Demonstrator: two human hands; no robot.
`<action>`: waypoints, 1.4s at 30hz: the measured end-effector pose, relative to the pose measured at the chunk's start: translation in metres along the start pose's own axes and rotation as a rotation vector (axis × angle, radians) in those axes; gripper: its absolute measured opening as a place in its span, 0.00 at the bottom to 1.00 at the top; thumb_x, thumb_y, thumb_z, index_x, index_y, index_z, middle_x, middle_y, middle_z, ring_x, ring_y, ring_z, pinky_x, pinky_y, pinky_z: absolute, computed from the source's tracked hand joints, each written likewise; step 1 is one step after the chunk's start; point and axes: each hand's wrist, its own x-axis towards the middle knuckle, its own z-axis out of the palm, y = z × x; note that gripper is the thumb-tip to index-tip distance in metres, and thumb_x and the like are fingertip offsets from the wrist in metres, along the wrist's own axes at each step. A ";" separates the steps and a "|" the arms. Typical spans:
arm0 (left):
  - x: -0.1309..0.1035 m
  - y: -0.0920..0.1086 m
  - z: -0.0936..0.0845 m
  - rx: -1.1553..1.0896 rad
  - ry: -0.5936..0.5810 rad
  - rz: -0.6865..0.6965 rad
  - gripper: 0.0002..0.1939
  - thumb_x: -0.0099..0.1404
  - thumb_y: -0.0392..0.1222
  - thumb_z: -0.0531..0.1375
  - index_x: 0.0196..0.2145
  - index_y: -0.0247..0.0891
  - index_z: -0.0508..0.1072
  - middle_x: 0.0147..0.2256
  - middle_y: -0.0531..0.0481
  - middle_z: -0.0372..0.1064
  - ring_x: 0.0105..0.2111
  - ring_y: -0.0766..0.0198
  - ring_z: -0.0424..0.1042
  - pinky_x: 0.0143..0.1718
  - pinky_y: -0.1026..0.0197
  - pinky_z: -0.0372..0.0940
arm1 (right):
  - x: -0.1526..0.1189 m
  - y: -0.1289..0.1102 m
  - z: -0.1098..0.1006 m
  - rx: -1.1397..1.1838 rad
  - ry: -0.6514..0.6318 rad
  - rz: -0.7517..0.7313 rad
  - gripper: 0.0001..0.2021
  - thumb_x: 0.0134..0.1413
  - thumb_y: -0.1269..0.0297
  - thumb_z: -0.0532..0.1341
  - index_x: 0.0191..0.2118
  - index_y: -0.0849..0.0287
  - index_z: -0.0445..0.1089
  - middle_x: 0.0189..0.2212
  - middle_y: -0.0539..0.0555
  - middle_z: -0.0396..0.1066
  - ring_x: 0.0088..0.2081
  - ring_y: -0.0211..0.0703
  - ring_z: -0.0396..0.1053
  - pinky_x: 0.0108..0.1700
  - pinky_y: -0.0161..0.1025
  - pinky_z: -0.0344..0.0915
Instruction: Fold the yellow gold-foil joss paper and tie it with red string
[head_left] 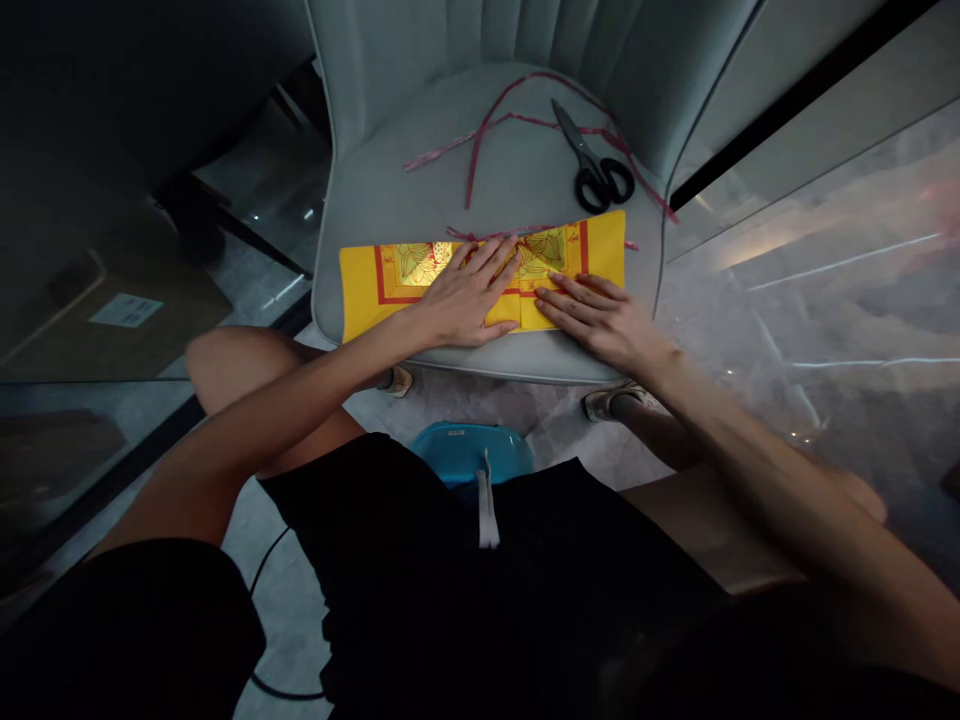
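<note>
Yellow joss paper (360, 290) with red borders and gold lotus prints lies across the front of a grey chair seat (375, 200). My left hand (472, 295) rests flat on its middle, fingers stretched out. Just to the right, my right hand (592, 315) lies on the paper's lower right part, its fingers extended and pressing lightly. A thin pink string (461, 233) shows behind the paper's upper edge and seems to run under it. How many sheets are there, and how they are folded under my hands, I cannot tell.
Black-handled scissors (592, 165) lie on the seat behind the paper. Loose pink ribbon (480, 150) curls beside them. A blue plastic stool (472, 450) is beneath me. At the left, a cardboard box (112, 290) shows by a dark glossy panel.
</note>
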 end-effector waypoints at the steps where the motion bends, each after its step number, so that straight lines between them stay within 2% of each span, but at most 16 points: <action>1: 0.000 0.000 0.000 -0.002 -0.004 -0.004 0.47 0.73 0.61 0.53 0.76 0.25 0.46 0.77 0.25 0.36 0.77 0.34 0.42 0.74 0.34 0.39 | 0.000 0.000 0.000 0.014 0.003 0.003 0.29 0.76 0.69 0.47 0.77 0.40 0.52 0.73 0.45 0.59 0.75 0.48 0.52 0.76 0.56 0.59; 6: 0.000 -0.001 0.000 -0.011 -0.004 0.000 0.48 0.73 0.63 0.52 0.77 0.28 0.45 0.78 0.27 0.36 0.77 0.35 0.41 0.74 0.34 0.39 | 0.001 -0.002 -0.002 0.049 0.001 0.021 0.29 0.76 0.69 0.47 0.76 0.40 0.55 0.72 0.45 0.61 0.75 0.49 0.54 0.75 0.59 0.59; 11: 0.001 -0.004 0.002 -0.012 -0.013 0.004 0.46 0.73 0.62 0.51 0.77 0.29 0.45 0.78 0.28 0.34 0.77 0.35 0.39 0.74 0.33 0.38 | 0.001 -0.002 -0.003 0.030 -0.015 0.019 0.28 0.77 0.67 0.46 0.76 0.40 0.55 0.72 0.45 0.60 0.75 0.47 0.52 0.75 0.57 0.60; 19: 0.000 -0.003 0.004 -0.032 0.011 0.004 0.46 0.73 0.60 0.52 0.77 0.29 0.45 0.78 0.28 0.35 0.77 0.35 0.40 0.75 0.33 0.38 | 0.000 0.001 -0.001 0.000 -0.020 0.003 0.29 0.77 0.69 0.47 0.76 0.40 0.54 0.72 0.44 0.60 0.75 0.47 0.52 0.75 0.56 0.59; 26: 0.001 -0.001 0.002 -0.024 -0.004 -0.010 0.46 0.73 0.59 0.51 0.77 0.28 0.44 0.78 0.28 0.34 0.77 0.35 0.39 0.75 0.34 0.38 | -0.001 0.002 0.000 -0.033 0.008 -0.040 0.26 0.78 0.66 0.45 0.75 0.46 0.57 0.72 0.48 0.61 0.75 0.49 0.52 0.73 0.58 0.62; 33: 0.001 -0.007 0.006 -0.037 0.025 0.011 0.48 0.72 0.63 0.52 0.77 0.31 0.44 0.78 0.30 0.36 0.77 0.35 0.41 0.75 0.34 0.38 | 0.001 0.000 -0.003 0.024 -0.037 0.030 0.28 0.77 0.67 0.47 0.76 0.38 0.54 0.73 0.42 0.60 0.75 0.47 0.53 0.75 0.56 0.60; 36: 0.002 -0.005 0.005 -0.029 0.023 0.010 0.47 0.73 0.63 0.51 0.77 0.31 0.45 0.78 0.30 0.38 0.77 0.35 0.42 0.75 0.34 0.39 | 0.001 -0.001 -0.003 0.028 -0.049 0.038 0.28 0.77 0.66 0.46 0.75 0.38 0.56 0.73 0.42 0.59 0.76 0.46 0.52 0.75 0.56 0.59; 42: 0.004 0.004 0.002 -0.004 -0.006 -0.046 0.50 0.72 0.65 0.52 0.77 0.26 0.44 0.78 0.27 0.35 0.77 0.31 0.40 0.74 0.33 0.38 | 0.003 -0.001 -0.002 0.050 -0.023 0.040 0.26 0.78 0.65 0.46 0.75 0.40 0.57 0.72 0.44 0.61 0.75 0.46 0.52 0.75 0.56 0.58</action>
